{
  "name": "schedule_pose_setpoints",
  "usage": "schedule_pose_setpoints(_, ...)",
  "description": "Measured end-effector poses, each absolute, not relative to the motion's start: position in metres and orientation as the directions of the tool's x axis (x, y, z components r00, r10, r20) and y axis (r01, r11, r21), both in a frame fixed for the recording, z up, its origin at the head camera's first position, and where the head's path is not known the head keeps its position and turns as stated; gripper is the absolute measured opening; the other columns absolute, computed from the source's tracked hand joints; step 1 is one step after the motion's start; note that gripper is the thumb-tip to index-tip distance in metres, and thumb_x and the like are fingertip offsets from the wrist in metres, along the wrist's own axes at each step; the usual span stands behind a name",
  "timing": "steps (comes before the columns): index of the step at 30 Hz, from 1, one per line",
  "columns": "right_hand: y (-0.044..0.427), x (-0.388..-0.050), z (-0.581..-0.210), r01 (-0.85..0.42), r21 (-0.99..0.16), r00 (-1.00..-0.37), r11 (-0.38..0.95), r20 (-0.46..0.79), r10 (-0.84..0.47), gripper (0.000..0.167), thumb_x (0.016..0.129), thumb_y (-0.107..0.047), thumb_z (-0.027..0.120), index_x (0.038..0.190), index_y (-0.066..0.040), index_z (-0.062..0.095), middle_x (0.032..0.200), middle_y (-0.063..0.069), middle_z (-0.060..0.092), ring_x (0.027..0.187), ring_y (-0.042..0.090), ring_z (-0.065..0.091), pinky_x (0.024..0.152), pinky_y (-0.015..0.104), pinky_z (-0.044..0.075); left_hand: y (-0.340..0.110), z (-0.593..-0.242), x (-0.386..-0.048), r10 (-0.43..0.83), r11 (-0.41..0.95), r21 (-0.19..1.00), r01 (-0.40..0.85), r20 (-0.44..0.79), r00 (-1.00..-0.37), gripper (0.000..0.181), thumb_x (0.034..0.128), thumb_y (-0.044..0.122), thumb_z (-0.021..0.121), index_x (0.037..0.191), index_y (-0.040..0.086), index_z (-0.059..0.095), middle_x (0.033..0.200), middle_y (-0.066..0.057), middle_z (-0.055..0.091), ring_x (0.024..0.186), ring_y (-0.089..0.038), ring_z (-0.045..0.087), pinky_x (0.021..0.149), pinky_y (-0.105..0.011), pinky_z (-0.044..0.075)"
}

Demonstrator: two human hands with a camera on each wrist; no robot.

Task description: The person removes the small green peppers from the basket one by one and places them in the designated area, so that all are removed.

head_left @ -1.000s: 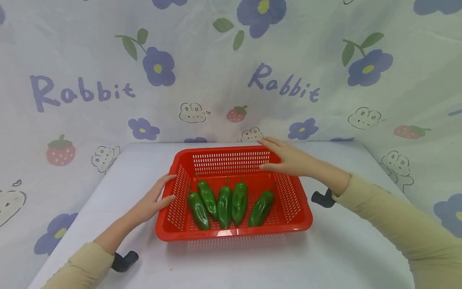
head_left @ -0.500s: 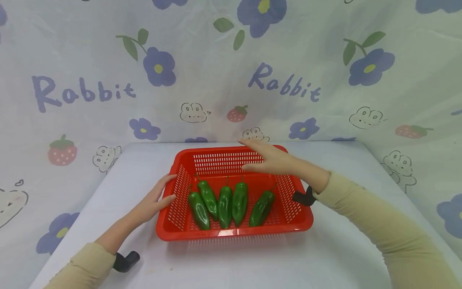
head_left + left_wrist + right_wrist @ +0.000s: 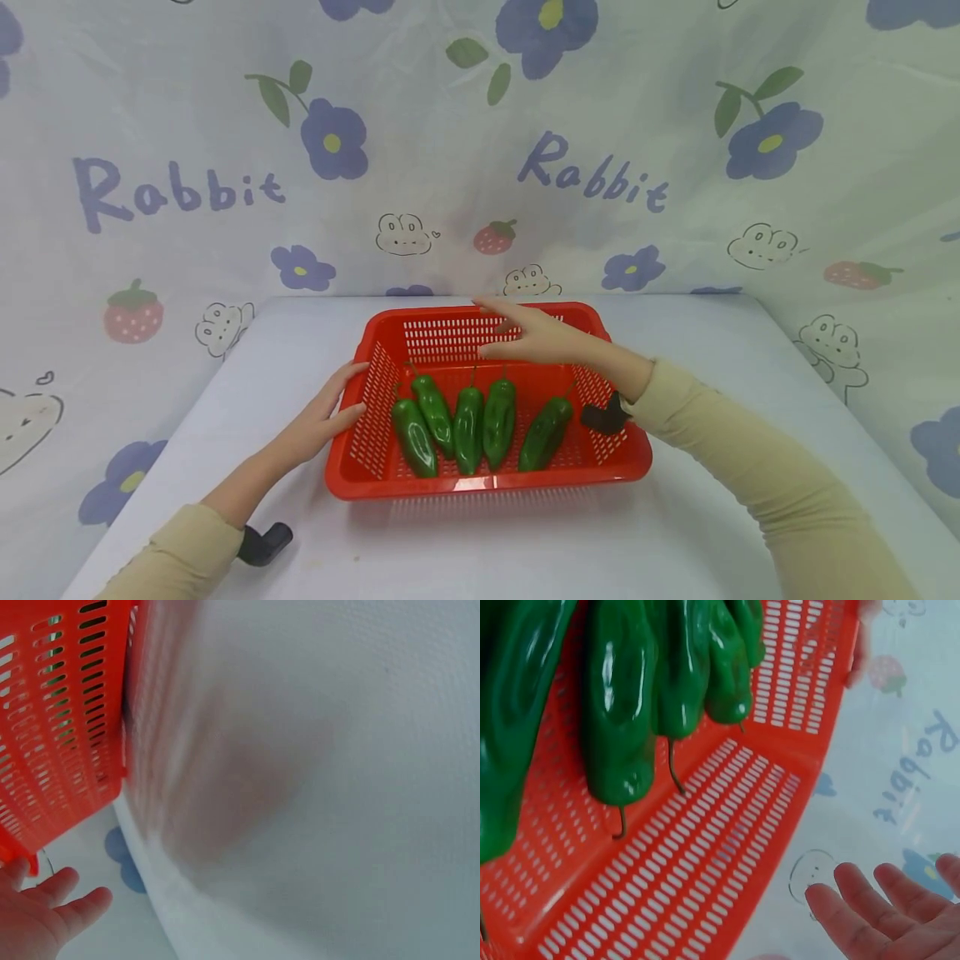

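A red perforated basket (image 3: pixel 487 483) holds several green peppers (image 3: pixel 468 429) lying side by side, stems toward the back. My left hand (image 3: pixel 318 421) rests on the basket's left rim, thumb and fingers spread; the left wrist view shows its fingers (image 3: pixel 54 889) by the red wall (image 3: pixel 60 727). Above the back part of the basket hovers my right hand (image 3: pixel 536 335), its fingers extended leftward and holding nothing. In the right wrist view that hand (image 3: pixel 900 922) is beside the basket's rim, with the peppers (image 3: pixel 619 705) below.
A white-covered table (image 3: pixel 480 550) lies under the basket. Behind it hangs a cloth (image 3: pixel 450 125) printed with flowers, strawberries and rabbits. Black wrist pieces are on both arms, the left one (image 3: pixel 264 543) over the table and the right one (image 3: pixel 606 415) over the basket's right side.
My right hand has moved left across the back of the basket, bringing its forearm over the right rim. My left hand, the basket and the peppers stay in place.
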State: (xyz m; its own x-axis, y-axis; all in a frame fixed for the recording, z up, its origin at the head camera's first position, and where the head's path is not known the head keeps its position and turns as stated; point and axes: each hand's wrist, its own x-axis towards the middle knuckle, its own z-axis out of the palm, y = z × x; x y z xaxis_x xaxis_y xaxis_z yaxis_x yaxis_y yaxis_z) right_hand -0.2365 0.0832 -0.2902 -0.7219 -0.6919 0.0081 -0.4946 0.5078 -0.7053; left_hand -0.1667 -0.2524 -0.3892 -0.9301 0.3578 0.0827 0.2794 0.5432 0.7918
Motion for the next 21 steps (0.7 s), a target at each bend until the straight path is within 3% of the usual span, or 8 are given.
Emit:
schedule_pose_setpoints(5, 0.073, -0.236, -0.297, -0.432, -0.757, -0.719, 0.49, -0.039, -0.694, 0.07, 0.085, -0.035, 0.062, 0.144, -0.026, 0.025, 0.14, 0.004, 0.04, 0.119, 0.025, 0.049, 0.094, 0.042, 0.044, -0.252, -0.39, -0.167, 0.353, 0.54, 0.796, 0.275, 0.083, -0.932, 0.058, 0.0912, 0.019, 0.049, 0.141, 0.008, 0.021, 0.144, -0.023, 0.018, 0.122, -0.042, 0.033, 0.076, -0.04, 0.054)
schedule_pose_setpoints(10, 0.058, -0.235, -0.306, -0.406, -0.767, -0.704, 0.496, -0.084, -0.705, 0.07, 0.085, -0.037, 0.061, 0.144, -0.023, 0.026, 0.14, 0.005, 0.04, 0.114, 0.021, 0.052, 0.09, 0.038, 0.046, -0.251, -0.39, -0.165, 0.351, 0.534, 0.799, 0.278, 0.09, -0.932, 0.058, 0.0909, 0.018, 0.049, 0.141, 0.008, 0.021, 0.144, -0.023, 0.018, 0.12, -0.042, 0.034, 0.075, -0.039, 0.054)
schedule_pose_setpoints(21, 0.033, -0.232, -0.33, -0.364, -0.803, -0.648, 0.471, -0.145, -0.748, 0.069, 0.085, -0.033, 0.061, 0.144, -0.022, 0.027, 0.141, 0.01, 0.039, 0.118, 0.028, 0.05, 0.091, 0.038, 0.046, -0.25, -0.391, -0.166, 0.349, 0.529, 0.8, 0.283, 0.099, -0.932, 0.058, 0.0907, 0.019, 0.049, 0.141, 0.008, 0.021, 0.145, -0.022, 0.018, 0.12, -0.042, 0.035, 0.076, -0.038, 0.054)
